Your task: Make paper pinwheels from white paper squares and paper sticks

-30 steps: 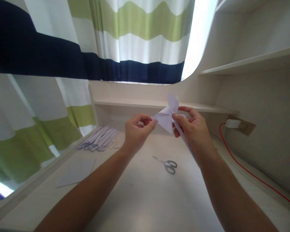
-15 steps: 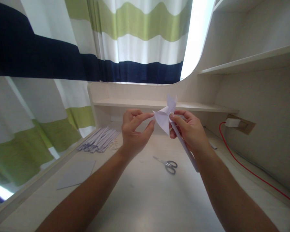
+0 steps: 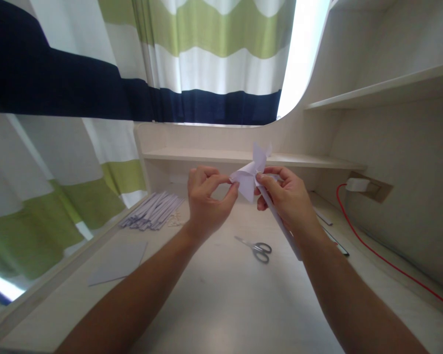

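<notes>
— Right, both hands are up off the desk (image 3: 221, 295). The right hand (image 3: 286, 201) has its fingers curled shut around the rolled paper stick (image 3: 280, 223), thumb pressing where the paper pinwheel (image 3: 251, 172) sits on top.

— And the left hand (image 3: 206, 199)?

— Thumb and forefinger pinched closed on one blade tip, just left of the right thumb. Other fingers curled in.

— Any advice for this bit?

— I'd say keep that pinch light so the blade doesn't crease, and hold the stick steady at the hub while the tip is worked in.

— What's below?

— Scissors (image 3: 258, 248) lie well under the fingers; paper strips (image 3: 153, 211) off to the left.
</notes>
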`<state>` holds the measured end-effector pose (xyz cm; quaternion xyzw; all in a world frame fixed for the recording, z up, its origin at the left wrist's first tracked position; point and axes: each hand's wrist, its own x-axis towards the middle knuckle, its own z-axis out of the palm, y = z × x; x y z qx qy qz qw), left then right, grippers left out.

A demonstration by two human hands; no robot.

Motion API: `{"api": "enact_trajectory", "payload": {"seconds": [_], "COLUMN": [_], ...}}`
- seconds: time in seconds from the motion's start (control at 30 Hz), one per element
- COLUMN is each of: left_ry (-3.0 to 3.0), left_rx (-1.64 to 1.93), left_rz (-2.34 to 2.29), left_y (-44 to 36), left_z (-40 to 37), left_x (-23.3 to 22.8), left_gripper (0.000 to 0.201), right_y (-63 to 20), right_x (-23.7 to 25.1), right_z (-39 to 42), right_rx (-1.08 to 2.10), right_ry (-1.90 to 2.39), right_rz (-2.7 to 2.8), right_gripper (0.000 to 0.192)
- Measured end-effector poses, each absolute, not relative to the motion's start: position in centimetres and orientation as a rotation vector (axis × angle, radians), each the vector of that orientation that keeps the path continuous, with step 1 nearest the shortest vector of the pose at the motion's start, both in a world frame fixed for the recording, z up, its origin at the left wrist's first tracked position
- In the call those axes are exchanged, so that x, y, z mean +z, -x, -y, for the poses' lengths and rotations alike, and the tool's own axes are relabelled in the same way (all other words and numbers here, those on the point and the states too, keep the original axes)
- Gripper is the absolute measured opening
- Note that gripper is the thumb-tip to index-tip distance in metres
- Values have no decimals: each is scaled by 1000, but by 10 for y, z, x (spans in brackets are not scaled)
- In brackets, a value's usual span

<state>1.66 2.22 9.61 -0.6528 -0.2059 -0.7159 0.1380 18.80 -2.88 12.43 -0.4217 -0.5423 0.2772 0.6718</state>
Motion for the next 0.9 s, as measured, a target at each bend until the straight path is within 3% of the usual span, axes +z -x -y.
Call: {"api": "enact_trajectory", "payload": {"seconds": [0.27, 0.9], "left_ry": [1863, 1839], "left_rx": [-1896, -1797], "left_rz": [449, 374], "left_y": [-15, -11], "left_z": [-20, -18], "left_x": [94, 93], "left_gripper": [16, 21], "right_y": [-186, -178], "right_x": [118, 112], "right_z": [34, 38], "right_rx": [337, 252], "right_ry": [1080, 1058], "right_rz": [1358, 1472], "right_gripper": [34, 23]}}
